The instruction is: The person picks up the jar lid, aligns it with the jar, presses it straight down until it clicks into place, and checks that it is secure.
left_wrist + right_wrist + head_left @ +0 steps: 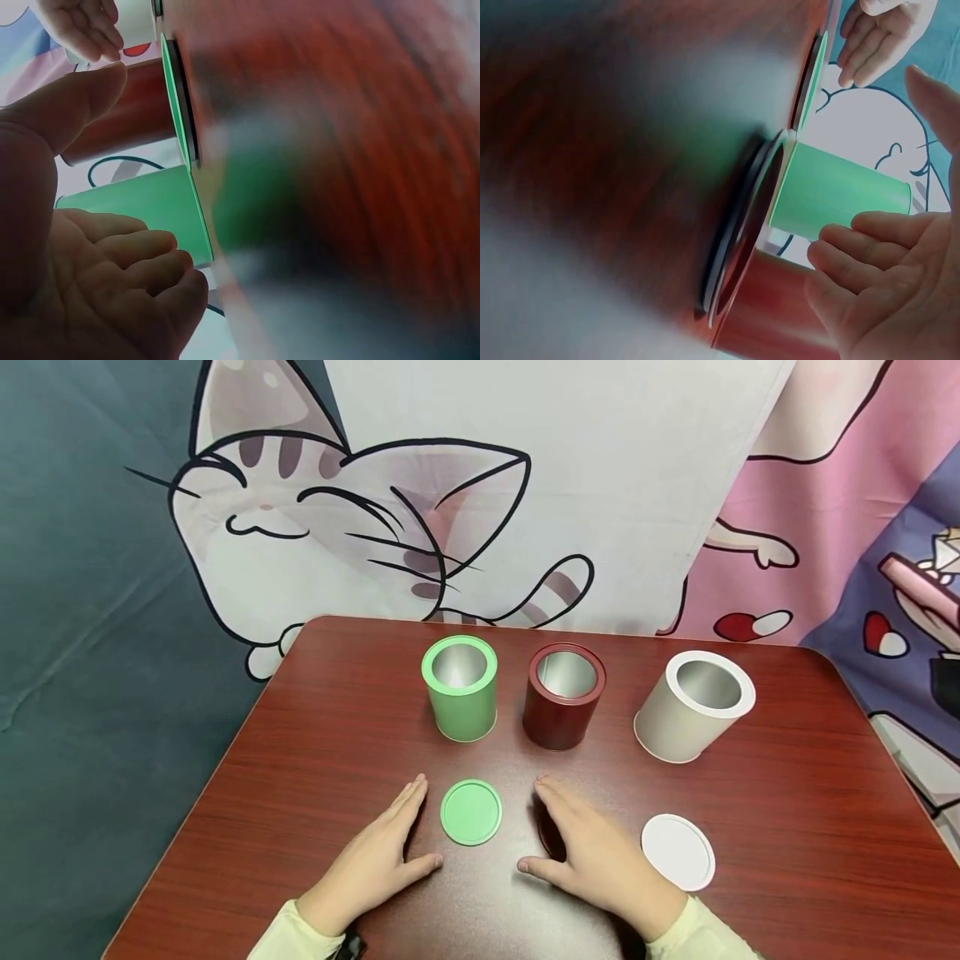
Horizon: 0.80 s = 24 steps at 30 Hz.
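Three open tins stand in a row: green tin [459, 689], dark red tin [563, 696] and white tin [693, 706]. A green lid [471, 812] lies flat in front of the green tin, between my hands. My left hand [382, 852] rests palm down on the table just left of it, fingers straight, holding nothing. My right hand [592, 852] lies palm down just right of it. A dark round lid [739, 217] shows under its fingers, mostly hidden. A white lid [678, 852] lies to the right of that hand.
The dark red wooden table [787, 793] has rounded corners, with its edges close at left and right. A cartoon cat cloth [337, 527] hangs behind it. Both wrist views are blurred over the tabletop.
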Each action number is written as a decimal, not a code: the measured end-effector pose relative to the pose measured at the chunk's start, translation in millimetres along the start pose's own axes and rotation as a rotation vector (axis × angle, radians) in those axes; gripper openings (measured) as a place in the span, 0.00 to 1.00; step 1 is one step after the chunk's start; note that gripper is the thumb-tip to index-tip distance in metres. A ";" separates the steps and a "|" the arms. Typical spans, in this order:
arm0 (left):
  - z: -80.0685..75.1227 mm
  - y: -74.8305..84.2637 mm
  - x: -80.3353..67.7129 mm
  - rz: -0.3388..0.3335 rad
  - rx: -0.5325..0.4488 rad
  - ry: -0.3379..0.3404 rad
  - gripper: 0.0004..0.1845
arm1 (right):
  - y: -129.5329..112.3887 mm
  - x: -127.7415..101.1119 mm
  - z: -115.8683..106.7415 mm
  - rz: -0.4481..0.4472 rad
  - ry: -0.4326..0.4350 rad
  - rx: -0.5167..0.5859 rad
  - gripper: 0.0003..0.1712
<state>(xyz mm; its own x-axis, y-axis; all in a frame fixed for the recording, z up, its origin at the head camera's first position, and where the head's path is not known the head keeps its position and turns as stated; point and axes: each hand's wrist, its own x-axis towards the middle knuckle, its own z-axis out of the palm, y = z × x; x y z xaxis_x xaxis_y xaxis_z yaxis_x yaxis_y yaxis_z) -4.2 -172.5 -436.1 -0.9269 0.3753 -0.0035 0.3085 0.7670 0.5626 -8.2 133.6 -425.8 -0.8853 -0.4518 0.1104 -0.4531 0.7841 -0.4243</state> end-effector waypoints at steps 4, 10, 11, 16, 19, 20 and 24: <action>0.7 -0.7 0.6 -0.002 0.003 -0.016 0.50 | -2.4 1.4 3.8 -0.006 -0.019 -0.005 0.54; 2.7 -3.1 1.8 0.019 0.025 -0.033 0.51 | -4.9 4.8 7.3 -0.048 -0.010 -0.020 0.49; 3.1 -3.8 2.0 0.022 0.030 -0.033 0.51 | -5.5 5.6 7.7 -0.058 -0.006 -0.022 0.48; 4.2 -7.3 2.6 0.031 0.032 -0.039 0.50 | -8.9 10.2 9.1 -0.089 0.012 -0.033 0.44; 5.0 -8.2 3.9 0.033 0.025 -0.037 0.49 | -10.5 12.6 10.1 -0.093 0.014 -0.037 0.43; 5.2 -8.2 4.4 0.035 0.022 -0.034 0.48 | -11.0 13.1 10.5 -0.095 0.015 -0.040 0.42; 6.2 -7.4 7.0 0.044 0.001 -0.028 0.47 | -12.8 15.3 12.2 -0.104 0.020 -0.047 0.41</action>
<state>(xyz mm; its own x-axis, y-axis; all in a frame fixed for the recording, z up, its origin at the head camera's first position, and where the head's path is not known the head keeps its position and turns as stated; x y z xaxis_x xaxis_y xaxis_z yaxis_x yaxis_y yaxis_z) -11.7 -172.3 -445.4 -0.9062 0.4229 -0.0018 0.3489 0.7501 0.5618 -14.7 111.4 -429.7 -0.8350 -0.5234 0.1701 -0.5465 0.7526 -0.3673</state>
